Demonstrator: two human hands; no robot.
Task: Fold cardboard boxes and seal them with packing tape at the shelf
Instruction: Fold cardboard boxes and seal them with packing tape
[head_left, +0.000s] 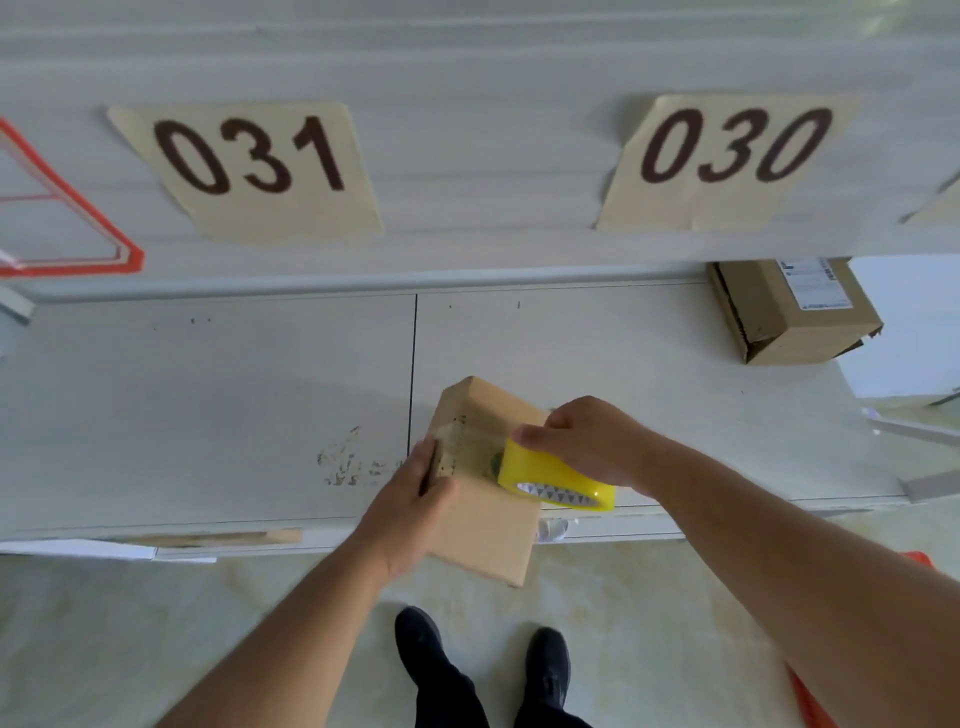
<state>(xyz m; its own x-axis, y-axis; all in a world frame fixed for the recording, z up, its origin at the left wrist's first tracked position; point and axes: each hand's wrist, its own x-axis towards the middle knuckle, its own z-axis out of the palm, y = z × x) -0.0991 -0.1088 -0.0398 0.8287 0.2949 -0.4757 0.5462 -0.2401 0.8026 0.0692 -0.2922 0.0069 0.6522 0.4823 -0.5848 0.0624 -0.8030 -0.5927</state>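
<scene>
Both my forearms reach toward the shelf. My left hand grips the cardboard box by its edge; my right hand clutches the yellow tape roll on top.

Left hand gripped the small cardboard box by its left edge at the shelf front. Right hand held the yellow tape roll on the box top, clear tape stretched across toward the left edge. Second box sat far right, below labels 031 and 030.
</scene>
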